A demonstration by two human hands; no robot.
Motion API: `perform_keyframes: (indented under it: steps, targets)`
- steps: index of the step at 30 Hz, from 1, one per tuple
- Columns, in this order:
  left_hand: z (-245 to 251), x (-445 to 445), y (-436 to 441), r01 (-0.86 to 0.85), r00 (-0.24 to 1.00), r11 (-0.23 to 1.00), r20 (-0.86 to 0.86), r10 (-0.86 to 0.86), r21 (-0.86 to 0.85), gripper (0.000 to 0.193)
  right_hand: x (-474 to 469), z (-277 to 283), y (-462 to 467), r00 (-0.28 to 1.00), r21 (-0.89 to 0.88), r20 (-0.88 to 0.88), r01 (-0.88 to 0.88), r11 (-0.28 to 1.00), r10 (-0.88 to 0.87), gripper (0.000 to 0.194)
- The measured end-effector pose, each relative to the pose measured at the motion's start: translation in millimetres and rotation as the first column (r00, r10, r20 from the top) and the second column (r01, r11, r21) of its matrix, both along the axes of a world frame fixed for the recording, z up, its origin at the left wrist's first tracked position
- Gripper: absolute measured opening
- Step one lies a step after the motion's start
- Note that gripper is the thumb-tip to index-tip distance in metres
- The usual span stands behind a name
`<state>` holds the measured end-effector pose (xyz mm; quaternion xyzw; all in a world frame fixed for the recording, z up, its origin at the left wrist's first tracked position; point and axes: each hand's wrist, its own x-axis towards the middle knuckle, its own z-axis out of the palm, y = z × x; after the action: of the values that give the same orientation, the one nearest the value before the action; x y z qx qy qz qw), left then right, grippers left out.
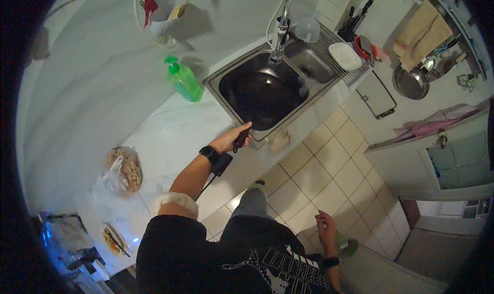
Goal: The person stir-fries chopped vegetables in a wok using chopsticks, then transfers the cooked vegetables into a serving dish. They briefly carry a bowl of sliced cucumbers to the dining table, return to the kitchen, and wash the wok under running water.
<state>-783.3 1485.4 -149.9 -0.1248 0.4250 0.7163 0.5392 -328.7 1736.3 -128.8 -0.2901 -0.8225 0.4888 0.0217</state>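
Note:
My left hand [231, 137] grips the dark handle [242, 137] of a black frying pan [266, 95]. The pan rests inside the large basin of a stainless steel sink [225, 105] and nearly fills it, its handle reaching over the front left rim. Above the basin stands a chrome faucet [283, 20]. Low at my right side, my right hand [326, 224] hangs over the floor with loosely bent fingers and nothing in it. Left of the sink, a green pump bottle of liquid soap [185, 81] stands on the white counter [181, 128].
A plastic bag of brown food [125, 170] and a plate of food [114, 240] lie on the left counter. The drainboard holds a white dish [344, 56]; a knife block [347, 33] stands beyond. Pans [411, 81] hang on the right wall. A green bin [345, 244] stands near my right hand.

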Motion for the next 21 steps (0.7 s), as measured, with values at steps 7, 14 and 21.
perform_keyframes:
  steps: [7,14,21]
  targets:
    - [0,55,-51,-0.02,0.975,1.0,-0.223,0.016,-0.016,0.03,-23,-4,29,0.998,0.018,0.058,-0.001,1.0,0.0,0.028]
    - [-8,83,-50,-0.194,0.976,0.98,-0.107,0.19,-0.033,0.053,-186,14,75,0.982,0.162,0.017,-0.186,0.969,0.186,0.023]
    - [-10,101,-30,-0.244,0.969,0.967,-0.048,0.241,-0.067,0.038,-406,35,111,0.904,0.425,-0.069,-0.356,0.832,0.422,0.025]
